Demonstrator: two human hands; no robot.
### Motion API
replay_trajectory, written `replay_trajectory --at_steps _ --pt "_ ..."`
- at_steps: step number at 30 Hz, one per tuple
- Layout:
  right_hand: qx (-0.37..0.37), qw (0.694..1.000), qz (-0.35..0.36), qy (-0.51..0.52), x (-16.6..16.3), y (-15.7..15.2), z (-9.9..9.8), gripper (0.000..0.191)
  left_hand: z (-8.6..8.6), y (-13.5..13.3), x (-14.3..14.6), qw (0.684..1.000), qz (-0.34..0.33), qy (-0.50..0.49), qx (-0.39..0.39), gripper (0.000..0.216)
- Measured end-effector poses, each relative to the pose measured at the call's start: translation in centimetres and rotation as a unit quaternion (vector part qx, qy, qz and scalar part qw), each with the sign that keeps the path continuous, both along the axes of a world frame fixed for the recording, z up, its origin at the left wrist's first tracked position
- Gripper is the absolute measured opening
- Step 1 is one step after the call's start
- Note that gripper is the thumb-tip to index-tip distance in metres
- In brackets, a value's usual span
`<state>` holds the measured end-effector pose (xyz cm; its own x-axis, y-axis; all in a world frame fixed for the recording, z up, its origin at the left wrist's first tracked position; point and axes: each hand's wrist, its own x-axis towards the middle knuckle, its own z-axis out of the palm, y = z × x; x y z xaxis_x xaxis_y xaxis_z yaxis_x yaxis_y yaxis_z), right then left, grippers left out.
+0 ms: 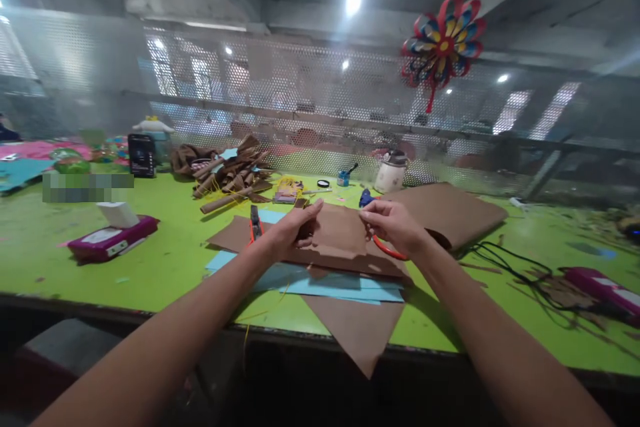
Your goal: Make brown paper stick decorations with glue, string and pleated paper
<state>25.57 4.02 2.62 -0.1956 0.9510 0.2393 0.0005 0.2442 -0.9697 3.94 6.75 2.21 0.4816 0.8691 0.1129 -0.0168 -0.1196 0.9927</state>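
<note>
Between my two hands is a small piece of brown paper (340, 227), its near edge uneven. My left hand (297, 227) grips its left side, the thumb on top and the fingers curled beneath. At the right edge, my right hand (393, 223) pinches the paper between thumb and fingers. Below lie larger brown sheets (230, 235) and light blue sheets (345, 287), stacked unevenly, one brown corner hanging over the table's front edge. An orange-handled cutting tool (256, 225) is beside my left wrist. An orange curved handle (390, 251) shows under my right hand.
Rolled brown paper pieces (235, 177) with yellow string lie at back left. A blue jar (343, 178) and a white pot (391, 172) stand behind. Folded brown paper (450, 210) and black cables (520, 280) occupy the right. A purple box (113, 240) is at left.
</note>
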Motion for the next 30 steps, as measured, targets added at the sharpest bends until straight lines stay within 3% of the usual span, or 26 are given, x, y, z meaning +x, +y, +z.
replay_trajectory --at_steps 3,10,20,24,30 --pt "0.011 1.000 -0.025 -0.013 -0.3 -0.1 0.0 0.022 -0.1 0.3 -0.1 0.999 -0.013 -0.033 0.000 0.042" --pt "0.013 1.000 -0.012 -0.001 -0.3 -0.2 0.0 0.023 -0.7 0.9 -0.3 0.997 -0.034 0.023 0.069 0.037" --pt "0.009 0.998 0.018 0.054 0.2 0.0 0.1 0.024 -0.6 0.6 -0.3 0.999 -0.034 -0.017 -0.022 0.032" --pt "0.051 0.997 0.052 0.013 -0.5 -0.8 0.4 0.050 -0.5 0.3 -0.2 0.998 -0.058 0.008 -0.029 0.032" --pt "0.107 0.990 0.051 -0.082 -1.0 -1.1 0.1 0.016 -0.6 0.1 -0.1 0.997 -0.070 0.022 0.020 0.030"
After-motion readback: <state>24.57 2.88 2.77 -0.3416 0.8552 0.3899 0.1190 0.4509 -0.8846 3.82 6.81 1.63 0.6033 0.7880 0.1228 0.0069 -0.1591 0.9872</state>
